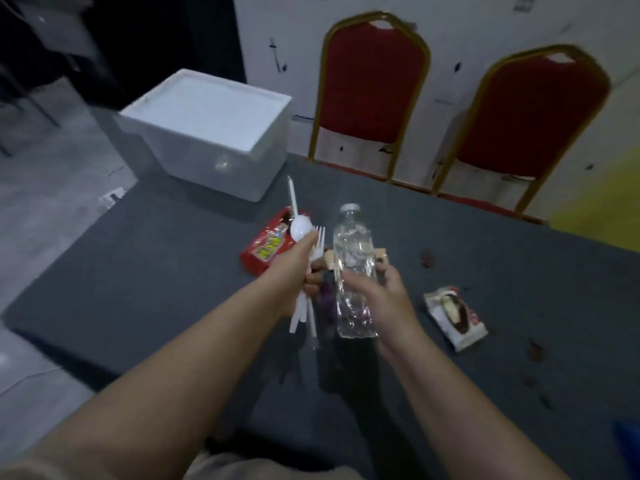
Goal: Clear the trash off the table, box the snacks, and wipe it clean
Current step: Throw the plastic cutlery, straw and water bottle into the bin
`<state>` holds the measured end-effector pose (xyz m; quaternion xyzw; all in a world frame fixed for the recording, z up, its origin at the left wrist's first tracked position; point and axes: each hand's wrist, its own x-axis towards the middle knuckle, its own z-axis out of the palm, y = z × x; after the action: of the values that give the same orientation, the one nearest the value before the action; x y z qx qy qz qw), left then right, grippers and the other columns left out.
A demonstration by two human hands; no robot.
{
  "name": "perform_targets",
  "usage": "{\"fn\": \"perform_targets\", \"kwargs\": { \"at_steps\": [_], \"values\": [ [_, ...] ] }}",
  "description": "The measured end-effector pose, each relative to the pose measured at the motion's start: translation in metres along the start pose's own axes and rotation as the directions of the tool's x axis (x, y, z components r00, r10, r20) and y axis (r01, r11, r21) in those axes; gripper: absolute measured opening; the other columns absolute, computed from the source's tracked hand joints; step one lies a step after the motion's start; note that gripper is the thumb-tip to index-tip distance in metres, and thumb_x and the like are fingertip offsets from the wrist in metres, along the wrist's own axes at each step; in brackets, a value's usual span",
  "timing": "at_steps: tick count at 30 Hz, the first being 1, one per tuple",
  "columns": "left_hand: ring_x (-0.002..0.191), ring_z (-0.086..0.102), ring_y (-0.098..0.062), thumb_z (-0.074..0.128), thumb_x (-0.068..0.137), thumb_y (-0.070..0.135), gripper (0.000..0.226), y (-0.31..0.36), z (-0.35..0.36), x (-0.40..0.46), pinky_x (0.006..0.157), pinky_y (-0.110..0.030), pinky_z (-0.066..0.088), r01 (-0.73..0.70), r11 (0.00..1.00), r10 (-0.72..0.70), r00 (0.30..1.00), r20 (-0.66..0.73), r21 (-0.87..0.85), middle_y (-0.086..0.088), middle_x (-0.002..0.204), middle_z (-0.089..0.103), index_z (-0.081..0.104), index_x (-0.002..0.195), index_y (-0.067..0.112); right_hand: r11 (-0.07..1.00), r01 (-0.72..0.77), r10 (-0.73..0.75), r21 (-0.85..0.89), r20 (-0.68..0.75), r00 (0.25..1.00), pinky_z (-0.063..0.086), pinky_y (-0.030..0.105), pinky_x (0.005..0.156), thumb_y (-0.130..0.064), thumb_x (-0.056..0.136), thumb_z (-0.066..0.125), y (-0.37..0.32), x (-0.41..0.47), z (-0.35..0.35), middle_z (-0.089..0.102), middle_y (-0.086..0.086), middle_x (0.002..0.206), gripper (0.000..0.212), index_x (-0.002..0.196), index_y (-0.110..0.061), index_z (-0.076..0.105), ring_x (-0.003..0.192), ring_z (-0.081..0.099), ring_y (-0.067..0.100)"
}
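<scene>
My left hand (294,275) grips a bundle of white plastic cutlery (302,233), with a spoon and a fork sticking up and handles hanging below the fist. My right hand (384,292) holds a crumpled clear plastic bottle (353,268) with a white cap, raised above the dark grey table (156,282). A red snack packet (266,247) lies on the table behind my left hand. A white and brown snack wrapper (455,315) lies to the right of my right hand. Small tan pieces (380,252) show behind the bottle.
A white foam box (211,129) with its lid on stands at the table's far left corner. Two red chairs with gold frames (372,84) (530,116) stand along the far edge. Brown crumbs and stains (427,259) dot the right side of the table. A blue thing (627,441) shows at the lower right.
</scene>
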<state>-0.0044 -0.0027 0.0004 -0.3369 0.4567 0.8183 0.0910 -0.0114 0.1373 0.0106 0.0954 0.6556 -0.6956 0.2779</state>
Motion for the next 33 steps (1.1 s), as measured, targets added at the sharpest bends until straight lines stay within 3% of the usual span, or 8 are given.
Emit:
{"fn": "perform_targets", "kwargs": {
  "at_steps": [4,7,12,16,22,26,29,33],
  "values": [
    [0.031,0.025,-0.003,0.039,0.096,0.040,0.029,0.033,-0.095,-0.019,0.030,-0.011,0.018,-0.043,0.999,0.042,0.999,-0.008,-0.025,0.006,0.047,0.035,0.047,0.082,0.017,0.998,0.009,-0.007,-0.065,0.032,0.999,0.051,0.031,0.056,-0.021,0.075,0.076,0.019,-0.003,0.092,0.067,0.009,0.091,0.037,0.104,-0.015,0.055,0.065,0.064,0.019],
    [0.032,0.025,-0.005,0.038,0.096,0.046,0.034,0.058,-0.167,-0.032,0.032,-0.012,0.019,-0.055,0.998,0.055,0.997,-0.047,-0.006,0.005,0.051,0.034,0.050,0.089,0.014,1.000,-0.006,0.008,-0.029,0.053,0.999,0.047,0.026,0.049,-0.021,0.078,0.074,0.035,-0.004,0.165,0.066,0.004,0.079,0.034,0.104,-0.014,0.054,0.054,0.062,0.014],
    [0.034,0.025,-0.007,0.028,0.093,0.060,0.052,0.092,-0.252,-0.044,0.035,-0.012,0.018,-0.049,0.995,0.042,0.996,-0.077,-0.091,0.003,0.053,0.035,0.051,0.091,0.013,0.999,-0.042,0.044,-0.033,0.079,0.996,0.051,0.030,0.054,-0.025,0.078,0.075,0.048,-0.004,0.255,0.067,0.006,0.082,0.035,0.103,-0.015,0.051,0.059,0.064,0.018],
    [0.033,0.028,-0.008,0.022,0.093,0.058,0.053,0.106,-0.289,-0.042,0.034,-0.012,0.020,-0.033,0.983,0.017,0.996,-0.084,-0.182,0.001,0.054,0.036,0.050,0.091,0.012,0.995,-0.068,0.076,-0.070,0.119,0.990,0.054,0.033,0.054,-0.027,0.077,0.075,0.052,0.003,0.295,0.066,0.010,0.089,0.039,0.105,-0.015,0.051,0.058,0.063,0.018],
    [0.035,0.030,-0.008,0.023,0.097,0.047,0.048,0.125,-0.324,-0.025,0.036,-0.016,0.019,-0.080,0.974,0.051,0.989,-0.140,-0.212,0.000,0.055,0.038,0.047,0.078,0.011,0.979,-0.087,0.128,-0.182,0.223,0.966,0.058,0.044,0.069,-0.034,0.076,0.076,0.053,0.033,0.340,0.067,0.012,0.104,0.041,0.105,-0.020,0.050,0.080,0.069,0.029],
    [0.033,0.031,-0.009,0.028,0.098,0.048,0.051,0.136,-0.349,-0.014,0.034,-0.016,0.022,-0.110,0.965,0.060,0.976,-0.211,-0.236,0.001,0.049,0.039,0.046,0.071,0.009,0.970,-0.081,0.148,-0.230,0.290,0.946,0.057,0.036,0.057,-0.030,0.080,0.072,0.052,0.052,0.373,0.068,0.010,0.096,0.039,0.108,-0.017,0.047,0.071,0.069,0.025],
    [0.032,0.029,-0.009,0.030,0.097,0.049,0.053,0.143,-0.369,-0.007,0.033,-0.017,0.022,-0.143,0.961,0.076,0.960,-0.270,-0.238,0.002,0.044,0.037,0.046,0.064,0.010,0.967,-0.090,0.165,-0.237,0.320,0.933,0.058,0.044,0.068,-0.030,0.081,0.072,0.054,0.061,0.401,0.069,0.010,0.099,0.039,0.108,-0.017,0.047,0.078,0.071,0.028],
    [0.031,0.027,-0.010,0.031,0.094,0.056,0.059,0.153,-0.397,0.000,0.039,-0.019,0.020,-0.071,0.962,0.012,0.975,-0.222,-0.262,0.002,0.038,0.031,0.044,0.055,0.014,0.973,-0.140,0.200,-0.184,0.371,0.907,0.055,0.033,0.053,-0.026,0.085,0.067,0.057,0.070,0.436,0.074,0.011,0.084,0.040,0.115,-0.010,0.046,0.074,0.073,0.024]
  ]
}}
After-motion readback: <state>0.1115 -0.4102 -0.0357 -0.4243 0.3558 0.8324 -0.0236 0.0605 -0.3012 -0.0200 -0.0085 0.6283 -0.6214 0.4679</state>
